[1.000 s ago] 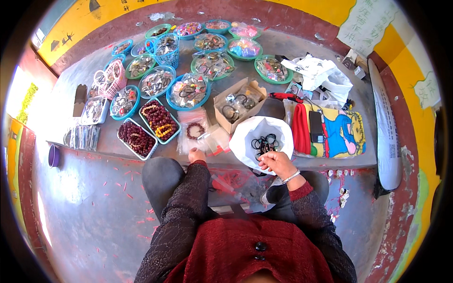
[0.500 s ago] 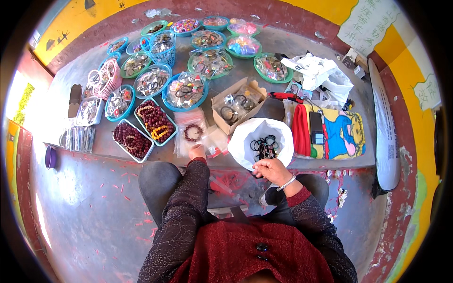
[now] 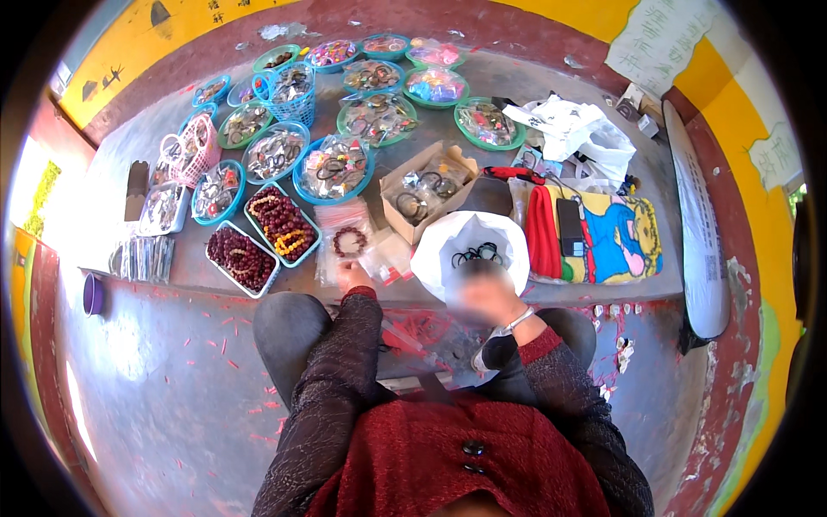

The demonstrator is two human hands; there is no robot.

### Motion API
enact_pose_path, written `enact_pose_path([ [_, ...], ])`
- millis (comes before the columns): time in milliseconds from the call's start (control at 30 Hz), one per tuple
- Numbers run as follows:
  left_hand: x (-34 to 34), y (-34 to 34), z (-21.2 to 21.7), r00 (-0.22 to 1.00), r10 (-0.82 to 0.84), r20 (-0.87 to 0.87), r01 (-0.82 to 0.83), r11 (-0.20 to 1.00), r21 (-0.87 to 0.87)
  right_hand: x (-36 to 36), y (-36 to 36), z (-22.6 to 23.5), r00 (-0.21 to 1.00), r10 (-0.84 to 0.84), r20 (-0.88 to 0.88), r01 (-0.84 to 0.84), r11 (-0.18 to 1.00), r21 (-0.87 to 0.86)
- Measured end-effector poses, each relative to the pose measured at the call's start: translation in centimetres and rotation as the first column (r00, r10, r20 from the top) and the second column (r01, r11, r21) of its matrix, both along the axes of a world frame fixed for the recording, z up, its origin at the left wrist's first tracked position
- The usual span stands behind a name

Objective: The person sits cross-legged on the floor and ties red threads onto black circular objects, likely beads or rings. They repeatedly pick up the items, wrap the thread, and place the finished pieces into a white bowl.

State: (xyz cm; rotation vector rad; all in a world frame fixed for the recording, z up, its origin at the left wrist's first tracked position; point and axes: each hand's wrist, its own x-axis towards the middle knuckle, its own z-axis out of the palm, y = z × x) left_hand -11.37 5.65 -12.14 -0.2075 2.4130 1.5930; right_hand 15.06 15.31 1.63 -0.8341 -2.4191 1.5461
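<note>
My left hand (image 3: 352, 276) rests at the near edge of some clear zip bags (image 3: 331, 269), its fingers curled in; what they hold, if anything, is too small to make out. A dark red bead bracelet (image 3: 350, 242) lies on the bags just beyond it. My right hand (image 3: 488, 298), with a pale bangle on the wrist, is over the near rim of a white bag (image 3: 431, 257), its fingers smeared by blur. Inside the bag lie several black cord bracelets (image 3: 475, 254), partly hidden by that hand.
Two trays of bead bracelets (image 3: 242, 260) stand left of the bags. A cardboard box (image 3: 410, 220) of bagged bracelets is behind the white bag. Several baskets (image 3: 336, 170) fill the back. At right, a phone (image 3: 569, 226) lies on a colourful folded cloth (image 3: 624, 241).
My right hand has moved slightly left and farther over the white bag, blurring and covering part of the cords. My left hand has shifted a little, its fingers more curled.
</note>
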Motion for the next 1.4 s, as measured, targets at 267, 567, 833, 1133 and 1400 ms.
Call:
enact_pose_path([
  [267,0.8,0.8,6.7,0.995,-0.071,0.065,0.021,0.822,0.569,3.7,4.6,5.8,0.571,-0.804,-0.165,0.612,0.551,-0.567],
  [567,5.9,-3.7,17.5,0.875,-0.477,0.08,0.206,0.517,0.831,1.2,1.7,4.1,0.81,-0.576,-0.11,0.392,0.671,-0.629],
  [833,2.4,-1.8,15.1,0.866,-0.496,0.067,0.212,0.483,0.849,-2.0,-0.3,2.9,0.92,-0.39,-0.05,0.29,0.759,-0.583],
  [1133,-4.0,2.1,4.4,0.881,-0.387,0.273,0.059,0.662,0.747,-2.0,-0.4,1.9,0.944,-0.33,0.025,0.3,0.82,-0.488],
  [1400,-2.1,2.5,5.0,0.846,-0.443,0.296,-0.074,0.453,0.889,-2.8,-0.5,2.0,0.976,-0.21,0.064,0.217,0.877,-0.429],
])
